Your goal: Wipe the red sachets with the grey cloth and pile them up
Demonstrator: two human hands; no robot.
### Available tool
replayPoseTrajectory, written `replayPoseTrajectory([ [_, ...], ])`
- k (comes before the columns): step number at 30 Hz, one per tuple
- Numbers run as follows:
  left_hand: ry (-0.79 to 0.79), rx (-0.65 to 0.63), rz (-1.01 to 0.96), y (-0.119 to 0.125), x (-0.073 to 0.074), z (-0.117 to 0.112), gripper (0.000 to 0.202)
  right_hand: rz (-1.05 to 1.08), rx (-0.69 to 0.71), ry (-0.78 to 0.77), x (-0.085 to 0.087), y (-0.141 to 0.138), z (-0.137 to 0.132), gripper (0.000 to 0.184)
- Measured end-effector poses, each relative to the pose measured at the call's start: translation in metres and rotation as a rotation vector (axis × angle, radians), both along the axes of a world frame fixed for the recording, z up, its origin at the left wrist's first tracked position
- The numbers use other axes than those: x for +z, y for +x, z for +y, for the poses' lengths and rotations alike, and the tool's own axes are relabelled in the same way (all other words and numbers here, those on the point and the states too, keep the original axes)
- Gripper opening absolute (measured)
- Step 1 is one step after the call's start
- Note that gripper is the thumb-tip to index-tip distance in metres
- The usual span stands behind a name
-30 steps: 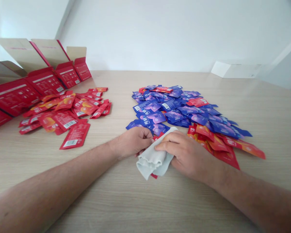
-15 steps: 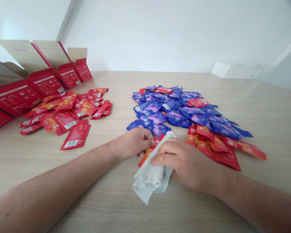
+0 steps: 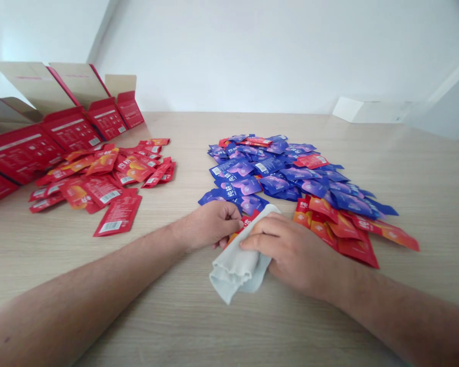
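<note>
My left hand is closed, pinching the upper edge of a red sachet that lies on the table. My right hand presses a folded pale grey cloth onto that sachet, fingers curled over the cloth. The cloth covers most of the sachet. Just beyond both hands lies a big pile of blue sachets, with several red and orange sachets at its near right.
A separate pile of red sachets lies at the left. Behind it stand open red cartons with raised flaps. A white box sits at the far right by the wall. The wooden table carries everything.
My right hand slid the cloth down and left over the red sachet, then back up a little. My left hand kept its pinch on the sachet's edge.
</note>
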State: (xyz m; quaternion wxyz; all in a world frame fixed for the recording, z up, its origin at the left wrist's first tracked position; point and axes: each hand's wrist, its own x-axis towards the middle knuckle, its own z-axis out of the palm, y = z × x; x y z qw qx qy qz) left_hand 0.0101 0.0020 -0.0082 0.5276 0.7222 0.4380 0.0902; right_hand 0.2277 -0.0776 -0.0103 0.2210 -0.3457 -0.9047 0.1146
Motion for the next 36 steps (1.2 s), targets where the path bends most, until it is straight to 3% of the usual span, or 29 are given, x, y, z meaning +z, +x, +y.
replayPoseTrajectory([
  [3, 0.017, -0.011, -0.033, -0.0003, -0.0009, 0.0003, 0.018, 0.01, -0.088, 0.007, -0.0002, 0.0021, 0.0024, 0.041],
  [9, -0.012, 0.006, 0.02, 0.0, 0.0014, 0.0001, 0.017, -0.017, 0.099, -0.028, 0.0018, -0.0016, -0.0026, 0.03],
  [13, 0.006, -0.001, -0.028, -0.0003, -0.0008, 0.0006, 0.019, 0.01, -0.063, 0.004, -0.0014, 0.0021, 0.0032, 0.039],
  [15, 0.015, -0.009, -0.031, -0.0004, -0.0011, 0.0007, 0.019, 0.014, -0.08, 0.007, -0.0017, 0.0026, 0.0039, 0.043],
  [20, -0.011, -0.002, 0.019, -0.0002, 0.001, 0.0, 0.016, -0.017, 0.079, -0.028, 0.0019, -0.002, -0.0026, 0.031],
  [26, 0.034, -0.023, -0.03, -0.0009, 0.0006, 0.0006, 0.019, 0.011, -0.081, 0.011, 0.0006, 0.0007, 0.0026, 0.041],
  [31, -0.002, -0.008, 0.024, -0.0003, 0.0033, -0.0002, 0.017, -0.029, 0.079, -0.029, 0.0037, -0.0034, -0.004, 0.031],
  [36, 0.012, -0.019, -0.021, -0.0007, 0.0021, 0.0, 0.018, -0.001, -0.071, 0.006, 0.0002, 0.0004, 0.0019, 0.042],
])
